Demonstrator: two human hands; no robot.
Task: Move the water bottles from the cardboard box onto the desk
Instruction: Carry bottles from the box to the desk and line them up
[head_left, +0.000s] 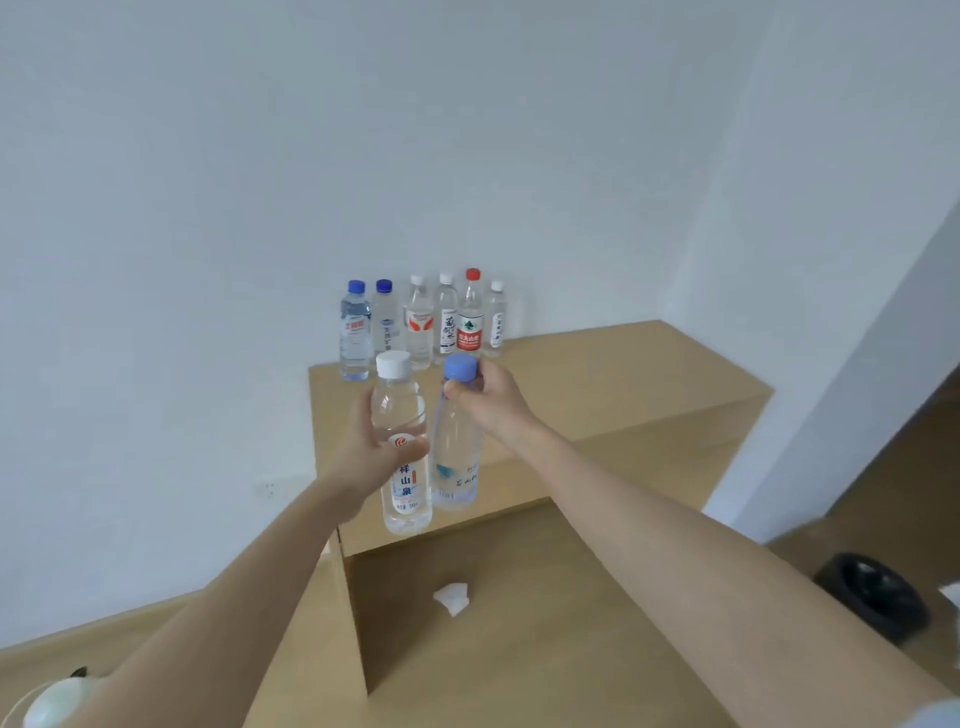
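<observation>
eight bottles on my feed, logged as follows.

1. white-cap bottle (399, 402): upright, in the air, over the far wall of the box (524, 654) and in front of the desk (613, 384). my left hand (374, 460) grips it round the middle. the thumb lies across the red logo on the label and the fingers curl behind. i cannot tell how the hidden fingers sit.

2. blue-cap bottle (457, 447): upright, in the air, just to the right of item 1. whether the two touch, i cannot tell. my right hand (493, 397) pinches the neck just under the cap, thumb and fingers curled round it. the body hangs free below.

3–8. row (420, 325) of six bottles standing on the desk's far left corner, against the wall and close together. caps from left to right: blue, blue, white, white, red, white.

9. box: open, nearest me, below both held bottles. a crumpled white scrap (452, 598) lies on its floor.

10. other: a black round thing (872, 597) on the floor at right. a white round thing (57, 701) at the lower left edge, partly cut off.
</observation>
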